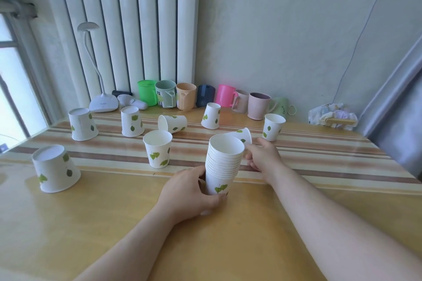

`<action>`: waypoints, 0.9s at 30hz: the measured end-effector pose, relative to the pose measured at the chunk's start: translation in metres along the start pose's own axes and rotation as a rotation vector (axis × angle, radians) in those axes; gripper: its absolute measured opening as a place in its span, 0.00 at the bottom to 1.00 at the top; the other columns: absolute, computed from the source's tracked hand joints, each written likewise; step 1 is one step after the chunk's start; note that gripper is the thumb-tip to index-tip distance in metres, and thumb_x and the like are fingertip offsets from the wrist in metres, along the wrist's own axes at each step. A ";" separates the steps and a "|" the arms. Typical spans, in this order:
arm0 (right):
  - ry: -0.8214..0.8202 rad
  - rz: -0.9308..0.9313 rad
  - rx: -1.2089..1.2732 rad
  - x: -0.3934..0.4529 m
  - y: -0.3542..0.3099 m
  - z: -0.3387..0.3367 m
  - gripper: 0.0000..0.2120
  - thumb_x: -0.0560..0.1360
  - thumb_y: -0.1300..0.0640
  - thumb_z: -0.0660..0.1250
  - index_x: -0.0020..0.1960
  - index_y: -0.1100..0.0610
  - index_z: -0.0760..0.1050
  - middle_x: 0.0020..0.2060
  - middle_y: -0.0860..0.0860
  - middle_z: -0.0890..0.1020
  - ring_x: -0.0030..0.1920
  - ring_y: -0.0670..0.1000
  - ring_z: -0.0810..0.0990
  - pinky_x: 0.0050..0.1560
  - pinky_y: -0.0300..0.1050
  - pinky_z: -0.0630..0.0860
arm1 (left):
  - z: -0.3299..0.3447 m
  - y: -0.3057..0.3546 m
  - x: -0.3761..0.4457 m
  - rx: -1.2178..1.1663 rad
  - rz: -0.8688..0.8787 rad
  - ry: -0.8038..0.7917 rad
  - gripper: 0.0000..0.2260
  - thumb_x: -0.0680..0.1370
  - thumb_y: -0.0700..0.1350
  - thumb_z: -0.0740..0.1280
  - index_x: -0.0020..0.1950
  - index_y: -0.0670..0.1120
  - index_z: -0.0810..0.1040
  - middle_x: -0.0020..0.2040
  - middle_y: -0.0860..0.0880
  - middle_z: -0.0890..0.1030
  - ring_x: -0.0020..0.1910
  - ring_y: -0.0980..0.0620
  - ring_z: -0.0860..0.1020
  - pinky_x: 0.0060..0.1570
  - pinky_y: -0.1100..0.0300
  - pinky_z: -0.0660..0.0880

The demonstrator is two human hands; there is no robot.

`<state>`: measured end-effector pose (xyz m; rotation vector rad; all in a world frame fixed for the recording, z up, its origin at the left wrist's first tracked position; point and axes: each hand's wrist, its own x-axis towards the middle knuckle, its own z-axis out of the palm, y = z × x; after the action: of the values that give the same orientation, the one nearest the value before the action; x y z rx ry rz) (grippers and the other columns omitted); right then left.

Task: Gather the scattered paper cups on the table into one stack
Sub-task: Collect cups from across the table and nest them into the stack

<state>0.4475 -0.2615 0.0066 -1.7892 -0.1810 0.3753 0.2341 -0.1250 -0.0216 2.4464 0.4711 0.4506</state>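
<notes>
Our left hand (pixel 191 189) had its fingers (pixel 219 199) curled tight round the base of the stack (pixel 225 166), standing upright near the tabletop (pixel 114 223) centre. Our right hand (pixel 262 155) sat at the stack's 3 o'clock, fingers half curled toward a tipped cup (pixel 242 136) lying just behind the stack's rim at 1 o'clock; we could not tell if they actually gripped it, the contact was hidden.

Loose cups spread outward: an upright cup (pixel 158 151) at the stack's 9 o'clock, a cup on its side (pixel 172 123) at 11, inverted ones further at 10 (pixel 132 124) and (pixel 83 126), one inverted at near left (pixel 56 170), one at 12 (pixel 211 116), one upright at 2 (pixel 272 126).

Risks as we judged them: the stack was tall and pinched only at the bottom, so a knock from the right wrist could tip it. The tipped cup could roll away if nudged instead of grabbed. Inverted cups needed flipping before nesting, else they would jam or cap the stack. The plastic mugs (pixel 186 96) along the wall at 12 were not paper and could get swept in by mistake.
</notes>
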 end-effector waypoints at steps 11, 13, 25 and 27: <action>0.020 -0.180 -0.061 -0.008 -0.006 -0.016 0.07 0.77 0.53 0.69 0.50 0.56 0.80 0.45 0.53 0.79 0.42 0.55 0.73 0.46 0.51 0.72 | -0.002 0.001 0.000 0.010 0.003 -0.003 0.24 0.63 0.74 0.71 0.49 0.60 0.79 0.42 0.63 0.82 0.45 0.63 0.79 0.41 0.60 0.76; 0.008 -0.266 -0.141 -0.019 -0.007 -0.020 0.06 0.76 0.51 0.70 0.49 0.54 0.79 0.47 0.49 0.82 0.44 0.55 0.76 0.44 0.49 0.72 | -0.002 0.001 -0.001 0.014 0.001 -0.009 0.24 0.63 0.74 0.71 0.49 0.60 0.79 0.42 0.63 0.82 0.45 0.63 0.79 0.40 0.60 0.76; -0.035 -0.327 -0.389 -0.052 -0.004 -0.031 0.41 0.67 0.48 0.75 0.75 0.30 0.62 0.65 0.43 0.72 0.65 0.53 0.77 0.63 0.54 0.80 | -0.004 0.004 -0.003 0.008 -0.001 -0.017 0.20 0.64 0.73 0.72 0.47 0.61 0.79 0.41 0.63 0.83 0.44 0.63 0.79 0.38 0.62 0.73; -0.031 -0.290 -0.370 -0.053 0.003 -0.030 0.46 0.67 0.47 0.77 0.78 0.30 0.59 0.66 0.43 0.73 0.65 0.52 0.77 0.61 0.51 0.78 | -0.004 0.005 -0.004 0.005 -0.003 -0.015 0.18 0.64 0.72 0.73 0.44 0.63 0.77 0.40 0.65 0.82 0.44 0.64 0.79 0.37 0.63 0.72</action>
<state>0.4087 -0.3066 0.0187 -2.0831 -0.5548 0.1666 0.2302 -0.1280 -0.0160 2.4515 0.4699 0.4297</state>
